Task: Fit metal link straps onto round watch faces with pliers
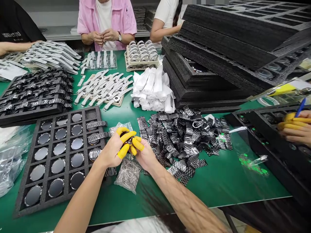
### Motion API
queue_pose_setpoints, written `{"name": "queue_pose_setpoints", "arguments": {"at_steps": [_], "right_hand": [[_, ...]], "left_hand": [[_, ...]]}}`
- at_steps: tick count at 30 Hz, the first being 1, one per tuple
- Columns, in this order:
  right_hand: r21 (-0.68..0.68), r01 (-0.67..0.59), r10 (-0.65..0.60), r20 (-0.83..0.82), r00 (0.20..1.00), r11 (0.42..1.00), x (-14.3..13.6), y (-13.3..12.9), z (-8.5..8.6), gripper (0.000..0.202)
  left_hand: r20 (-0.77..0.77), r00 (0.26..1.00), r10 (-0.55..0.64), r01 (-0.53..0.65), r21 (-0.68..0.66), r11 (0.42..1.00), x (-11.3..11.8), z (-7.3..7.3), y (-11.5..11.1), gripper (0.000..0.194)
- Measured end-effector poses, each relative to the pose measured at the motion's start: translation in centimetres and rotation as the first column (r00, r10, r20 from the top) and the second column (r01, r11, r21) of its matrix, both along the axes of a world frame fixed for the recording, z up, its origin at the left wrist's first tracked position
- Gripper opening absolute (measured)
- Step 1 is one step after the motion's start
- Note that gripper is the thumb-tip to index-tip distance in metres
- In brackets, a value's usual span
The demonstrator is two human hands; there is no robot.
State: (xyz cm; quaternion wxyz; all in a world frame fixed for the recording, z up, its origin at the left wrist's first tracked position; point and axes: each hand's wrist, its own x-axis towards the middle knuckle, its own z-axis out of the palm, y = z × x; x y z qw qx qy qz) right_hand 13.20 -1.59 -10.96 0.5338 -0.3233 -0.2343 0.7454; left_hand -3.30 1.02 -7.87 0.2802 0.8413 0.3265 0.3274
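Yellow finger cots cover several fingertips of both hands. My left hand (113, 149) and my right hand (144, 153) meet over the table, their fingers closed around a small dark watch case (128, 139), mostly hidden by the fingers. Just below them lies a clear bag of thin metal pins (128, 174). To the left, a black foam tray (48, 174) holds round dark watch cases (55, 187) in its compartments. Watches with black metal bands (96, 137) sit in its right column. A heap of loose black metal watch bands (175, 136) spreads to the right of my hands.
White-strapped watches (104, 87) and white-wrapped bundles (153, 87) lie beyond my hands. Tall stacked black foam trays (209, 77) stand at back right. A bag with green bits (254, 163) lies right. A co-worker's hand (298, 126) holds a blue pen; other people sit opposite.
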Motion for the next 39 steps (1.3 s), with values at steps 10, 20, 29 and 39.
{"name": "queue_pose_setpoints", "arguments": {"at_steps": [10,20,29,39], "right_hand": [[-0.016,0.003,-0.003,-0.007,1.0,1.0,-0.4,-0.4,0.3,0.042],[0.028,-0.026,0.026,-0.018,1.0,0.999,0.0,-0.3,0.1,0.042],[0.207,-0.029,0.007,0.109,0.994,0.978,0.8,1.0,-0.6,0.062],[0.199,-0.251,0.163,0.376,0.912,0.947,1.8,1.2,-0.6,0.033]], "left_hand": [[0.008,0.999,0.048,-0.048,0.016,0.999,0.7,0.3,-0.2,0.037],[0.266,0.962,0.053,0.033,-0.31,0.95,0.2,-0.6,0.1,0.041],[0.489,0.813,0.316,0.215,-0.757,0.617,-1.2,0.5,0.6,0.071],[0.436,0.882,0.176,0.012,-0.395,0.919,-1.4,0.1,1.8,0.027]]}}
